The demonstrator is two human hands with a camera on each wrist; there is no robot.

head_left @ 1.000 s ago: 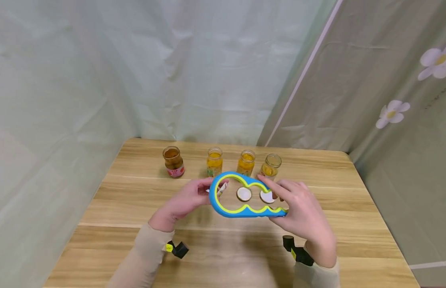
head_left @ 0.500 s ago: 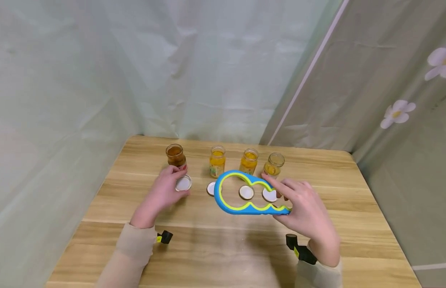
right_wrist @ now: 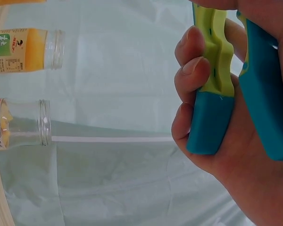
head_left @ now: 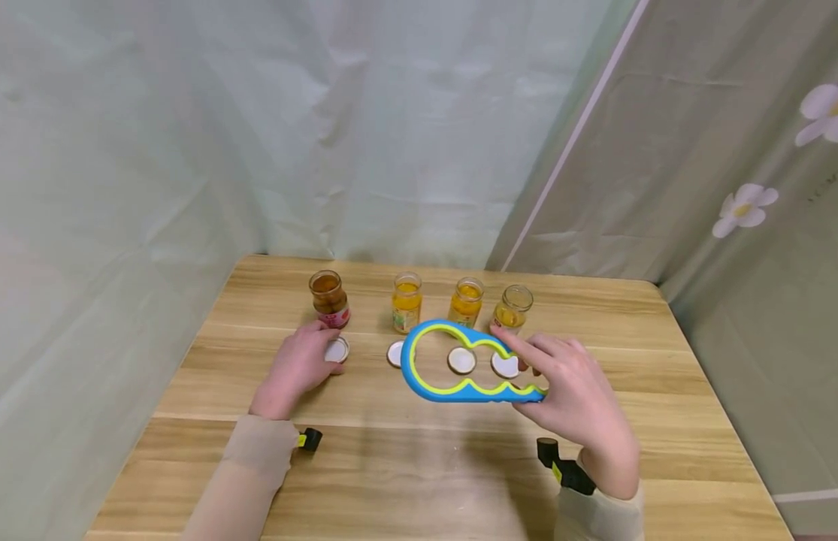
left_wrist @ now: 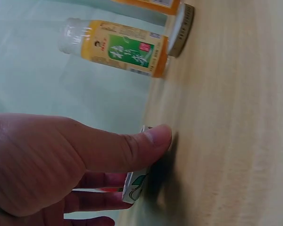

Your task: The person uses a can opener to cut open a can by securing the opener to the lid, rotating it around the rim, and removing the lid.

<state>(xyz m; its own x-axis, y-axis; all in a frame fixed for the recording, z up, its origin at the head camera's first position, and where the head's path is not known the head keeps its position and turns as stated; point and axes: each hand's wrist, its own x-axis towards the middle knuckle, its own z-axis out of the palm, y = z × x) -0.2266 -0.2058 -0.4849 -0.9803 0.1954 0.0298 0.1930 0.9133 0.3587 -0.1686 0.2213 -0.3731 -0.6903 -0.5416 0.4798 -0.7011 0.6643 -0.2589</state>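
Observation:
My left hand (head_left: pixel 300 366) pinches a jar lid (head_left: pixel 337 350) by its edge, white inside up, close over the table in front of the brown jar (head_left: pixel 331 300). In the left wrist view the thumb (left_wrist: pixel 153 141) is on the near side of the lid (left_wrist: pixel 136 184), fingers on the other. My right hand (head_left: pixel 570 383) grips a blue and lime jar opener (head_left: pixel 432 396) by its handles, its wide loop pointing left above the table. Through and beside it show a left lid (head_left: pixel 394 354), a middle lid (head_left: pixel 462 361) and a right lid (head_left: pixel 505 366), all white side up.
Three open glass jars stand right of the brown one: a full orange jar (head_left: pixel 406 304), another orange jar (head_left: pixel 467 300) and a partly filled jar (head_left: pixel 513 306). The wooden table (head_left: pixel 405 466) ends at a pale curtain (head_left: pixel 391 150) behind.
My left hand moved left from behind the opener's loop to the front of the brown jar, then lowered the lid toward the table. The right hand and opener stay nearly still.

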